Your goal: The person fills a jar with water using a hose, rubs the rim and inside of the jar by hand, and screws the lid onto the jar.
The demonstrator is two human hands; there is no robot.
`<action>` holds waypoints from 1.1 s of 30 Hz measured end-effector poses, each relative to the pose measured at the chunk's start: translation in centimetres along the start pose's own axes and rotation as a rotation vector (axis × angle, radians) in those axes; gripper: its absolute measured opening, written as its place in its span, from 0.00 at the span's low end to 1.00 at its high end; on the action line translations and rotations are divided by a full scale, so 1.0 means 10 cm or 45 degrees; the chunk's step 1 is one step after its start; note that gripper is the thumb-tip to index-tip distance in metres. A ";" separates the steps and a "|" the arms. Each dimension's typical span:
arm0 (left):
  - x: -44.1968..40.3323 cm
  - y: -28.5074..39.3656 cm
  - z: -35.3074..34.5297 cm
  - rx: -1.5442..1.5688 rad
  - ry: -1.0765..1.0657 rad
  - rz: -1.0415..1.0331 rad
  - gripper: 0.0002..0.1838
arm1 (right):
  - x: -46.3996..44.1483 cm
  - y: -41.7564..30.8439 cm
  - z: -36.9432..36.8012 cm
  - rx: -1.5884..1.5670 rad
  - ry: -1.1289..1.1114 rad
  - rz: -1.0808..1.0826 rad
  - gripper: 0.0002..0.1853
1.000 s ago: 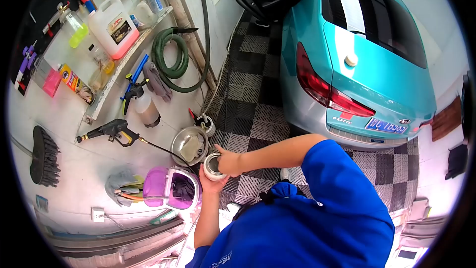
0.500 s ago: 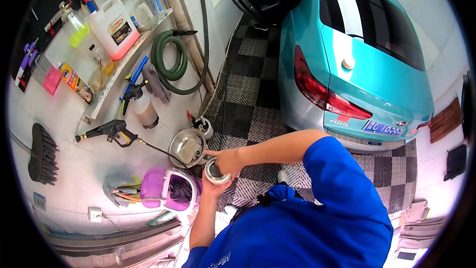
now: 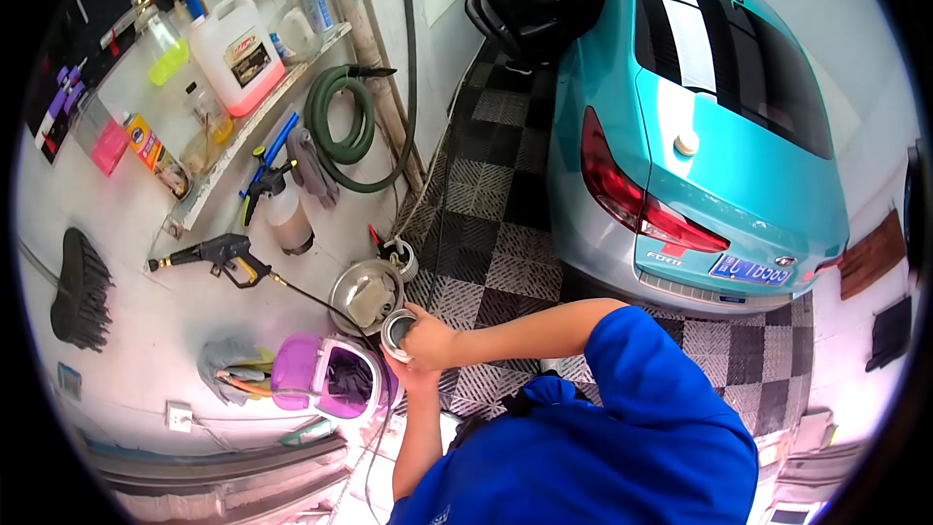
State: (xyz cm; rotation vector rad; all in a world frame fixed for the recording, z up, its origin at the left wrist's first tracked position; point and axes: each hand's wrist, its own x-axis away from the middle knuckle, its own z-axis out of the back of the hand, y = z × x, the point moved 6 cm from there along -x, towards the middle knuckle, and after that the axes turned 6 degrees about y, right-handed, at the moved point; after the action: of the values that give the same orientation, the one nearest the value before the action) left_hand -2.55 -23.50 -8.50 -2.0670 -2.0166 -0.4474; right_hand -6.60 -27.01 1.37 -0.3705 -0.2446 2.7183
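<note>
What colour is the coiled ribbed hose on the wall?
The coiled, ribbed plastic hose is dark green; it shows best in the head view.

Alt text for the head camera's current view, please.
A left hand holds an open round container while the right hand reaches over its rim, beside a metal bowl. A pressure-washer gun and coiled green hose are at picture left; a teal Forte taxi stands right, on checkered floor tiles.
</note>
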 end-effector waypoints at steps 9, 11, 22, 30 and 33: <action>0.18 -0.07 -0.04 -0.257 -0.158 0.369 0.30 | 0.12 -0.07 0.30 0.444 -0.590 0.897 0.18; 0.08 -0.09 0.01 -0.094 -0.220 0.469 0.32 | 0.06 0.00 0.29 0.237 -0.379 0.976 0.19; 0.02 0.02 0.20 -0.240 0.330 0.247 0.32 | 0.12 0.34 -0.19 0.560 -0.746 0.586 0.26; -0.10 0.04 0.41 0.117 0.026 0.193 0.32 | 0.10 0.12 -0.21 -0.059 -0.625 -0.085 0.25; 0.03 0.10 0.30 0.002 0.108 0.200 0.32 | 0.18 0.07 -0.08 -0.065 -0.450 0.197 0.24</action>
State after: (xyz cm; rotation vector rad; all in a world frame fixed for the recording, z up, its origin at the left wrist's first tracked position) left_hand -1.36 -22.17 -11.09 -2.1470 -1.7915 -0.4944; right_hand -8.20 -26.83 0.08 0.0856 -0.3958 2.9219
